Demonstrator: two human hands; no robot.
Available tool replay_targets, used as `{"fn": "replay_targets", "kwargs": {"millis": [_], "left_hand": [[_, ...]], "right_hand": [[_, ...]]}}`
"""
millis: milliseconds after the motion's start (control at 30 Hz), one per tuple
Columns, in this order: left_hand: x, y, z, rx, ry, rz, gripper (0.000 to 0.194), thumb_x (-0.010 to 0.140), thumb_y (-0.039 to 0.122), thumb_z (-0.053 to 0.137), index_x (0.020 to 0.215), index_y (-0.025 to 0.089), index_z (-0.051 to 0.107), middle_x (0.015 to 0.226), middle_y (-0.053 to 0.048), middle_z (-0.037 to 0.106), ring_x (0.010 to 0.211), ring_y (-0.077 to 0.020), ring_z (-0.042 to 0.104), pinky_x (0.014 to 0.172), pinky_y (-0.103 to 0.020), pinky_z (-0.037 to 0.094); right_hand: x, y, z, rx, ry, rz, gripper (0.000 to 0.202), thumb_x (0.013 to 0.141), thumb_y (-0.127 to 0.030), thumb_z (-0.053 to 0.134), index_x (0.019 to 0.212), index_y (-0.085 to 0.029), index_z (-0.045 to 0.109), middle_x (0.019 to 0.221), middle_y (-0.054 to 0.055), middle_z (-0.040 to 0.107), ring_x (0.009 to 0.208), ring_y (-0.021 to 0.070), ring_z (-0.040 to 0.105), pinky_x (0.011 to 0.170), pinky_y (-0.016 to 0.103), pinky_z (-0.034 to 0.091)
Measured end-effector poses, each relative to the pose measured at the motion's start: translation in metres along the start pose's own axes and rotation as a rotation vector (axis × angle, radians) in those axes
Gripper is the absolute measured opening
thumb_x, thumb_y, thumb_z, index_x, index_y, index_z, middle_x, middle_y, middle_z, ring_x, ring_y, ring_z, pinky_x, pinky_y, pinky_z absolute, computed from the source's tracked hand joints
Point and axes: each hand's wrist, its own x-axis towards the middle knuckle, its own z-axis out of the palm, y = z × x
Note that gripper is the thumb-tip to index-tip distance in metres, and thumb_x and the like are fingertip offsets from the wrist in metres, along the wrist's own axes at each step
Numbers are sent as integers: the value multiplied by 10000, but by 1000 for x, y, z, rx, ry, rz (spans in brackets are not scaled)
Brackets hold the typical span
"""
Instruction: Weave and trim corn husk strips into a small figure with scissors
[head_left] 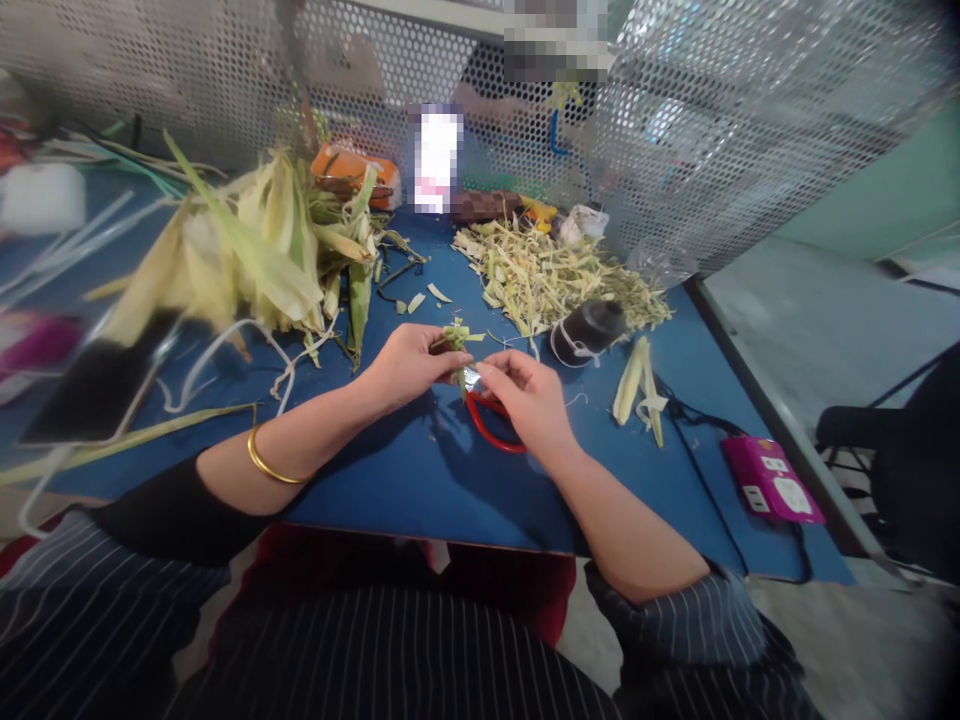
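My left hand (411, 368) pinches a small green bundle of husk strips (456, 338) above the middle of the blue table (360, 470). Close on its right, my right hand (529, 400) has thumb and fingers pressed together at the bundle's lower end; what they hold is too small to make out. Below and between the hands lie scissors with red handles (491, 432), their metal partly hidden by my right hand. A black thread spool (589, 332) rests on its side beyond my right hand.
Large corn husks (255, 250) are heaped at the left, near a dark phone-like slab (97, 385) and white cords. Husk scraps (547, 265) pile up at the back. Loose husk pieces (639, 388) and a magenta power strip (774, 480) with black cable lie right. Perforated metal mesh (360, 60) stands behind.
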Motion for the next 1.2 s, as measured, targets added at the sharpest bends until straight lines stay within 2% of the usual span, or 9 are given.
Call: {"fn": "replay_targets", "kwargs": {"millis": [133, 300, 467, 600, 700, 867, 967, 1067, 1200], "left_hand": [[-2, 3, 1, -22, 17, -48, 151, 668, 265, 722, 624, 149, 635, 572, -4, 593, 515, -76, 500, 527, -228, 425], [-1, -1, 2, -165, 4, -149, 245, 618, 317, 780, 649, 126, 629, 604, -4, 608, 511, -73, 518, 550, -235, 449], [-1, -2, -3, -247, -31, -216, 302, 601, 368, 804, 690, 122, 653, 625, -16, 619, 541, -87, 546, 578, -241, 461], [-2, 1, -4, -369, -70, -250, 329, 665, 433, 757, 792, 134, 702, 696, -32, 633, 623, -108, 583, 612, -245, 474], [-3, 2, -3, -408, -34, -257, 317, 676, 403, 757, 848, 139, 722, 686, -21, 612, 624, -95, 558, 610, -234, 467], [-1, 0, -1, -395, 65, -243, 271, 630, 338, 794, 794, 131, 732, 680, -25, 609, 631, -94, 540, 595, -225, 442], [-1, -1, -2, -406, 61, -236, 241, 645, 330, 779, 781, 134, 744, 704, -38, 627, 657, -98, 548, 594, -217, 425], [-1, 1, -3, -414, 44, -236, 233, 652, 331, 774, 788, 143, 753, 724, -39, 639, 670, -95, 548, 600, -213, 417], [-3, 2, -2, -370, 46, -223, 253, 661, 359, 767, 810, 155, 757, 751, -46, 657, 688, -100, 558, 608, -218, 412]], "right_hand": [[-2, -1, -1, -106, 45, -75, 198, 819, -314, 576, 678, -176, 584, 559, -23, 549, 537, 107, 483, 559, 239, 387], [-5, 0, 5, -248, 21, -243, 185, 836, -243, 541, 664, -181, 569, 643, -7, 584, 613, 115, 513, 620, 245, 393], [-5, 0, 6, -185, 97, -174, 196, 840, -272, 546, 668, -182, 572, 614, -10, 584, 568, 113, 516, 585, 243, 403], [-5, -2, 5, -154, 141, -165, 188, 832, -267, 558, 666, -180, 571, 593, -19, 575, 540, 104, 502, 560, 236, 401], [-5, -2, 5, -195, 138, -213, 178, 835, -252, 552, 673, -182, 577, 628, -12, 588, 573, 109, 515, 589, 243, 411], [-5, 2, 5, -282, 122, -271, 179, 854, -263, 529, 702, -188, 586, 672, 1, 598, 615, 123, 528, 625, 259, 411], [-5, 4, 4, -310, 102, -277, 175, 850, -255, 528, 695, -190, 576, 680, 7, 595, 635, 132, 527, 638, 262, 412], [-4, 4, 4, -271, 87, -237, 184, 847, -270, 533, 686, -190, 570, 663, 3, 586, 624, 131, 521, 632, 260, 415], [-2, 1, 4, -85, 32, -114, 235, 864, -367, 522, 739, -185, 604, 634, -6, 584, 577, 120, 511, 582, 247, 417]]}}
